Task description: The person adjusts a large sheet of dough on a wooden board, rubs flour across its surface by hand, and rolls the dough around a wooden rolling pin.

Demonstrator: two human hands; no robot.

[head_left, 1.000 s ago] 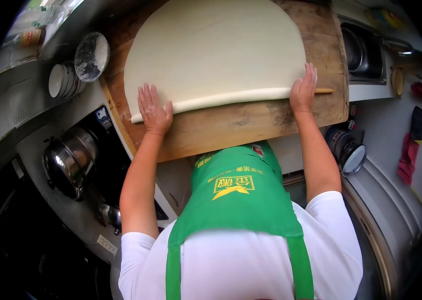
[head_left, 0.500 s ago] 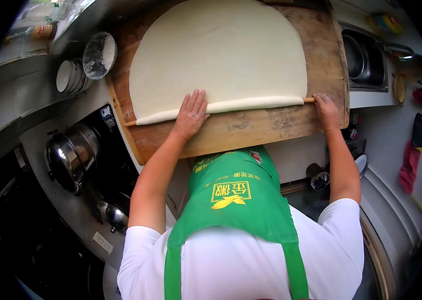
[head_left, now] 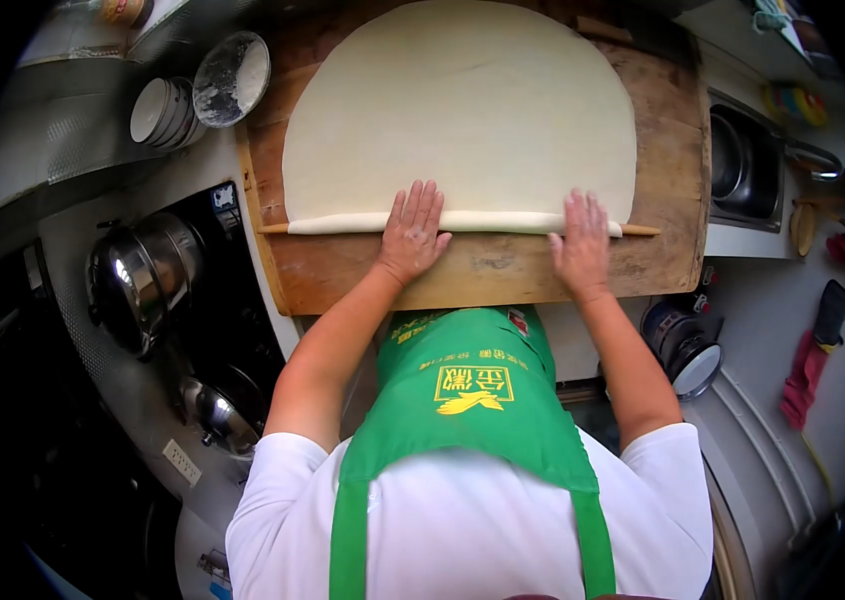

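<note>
A large, thin round sheet of dough point(head_left: 463, 110) covers most of a wooden board point(head_left: 373, 285). Its near edge is wrapped around a long rolling pin point(head_left: 641, 231), whose bare wooden ends stick out at both sides. My left hand point(head_left: 415, 235) lies flat on the wrapped roll, left of its middle, fingers stretched forward over the dough. Towards the right end of the roll, my right hand point(head_left: 583, 240) is flat with fingers extended, on or just over the dough-covered pin; it looks slightly blurred.
Left of the board stand a metal bowl with flour point(head_left: 233, 80) and a stack of bowls point(head_left: 165, 112). A steel pot point(head_left: 143, 270) sits on the dark stove at the left. The sink point(head_left: 748, 165) lies to the right. My green apron point(head_left: 468, 400) touches the board's near side.
My right hand has let go of the pin's right end and moved left onto the dough roll, opening flat. The camera view has shifted and turned slightly; my left hand stays on the roll.
</note>
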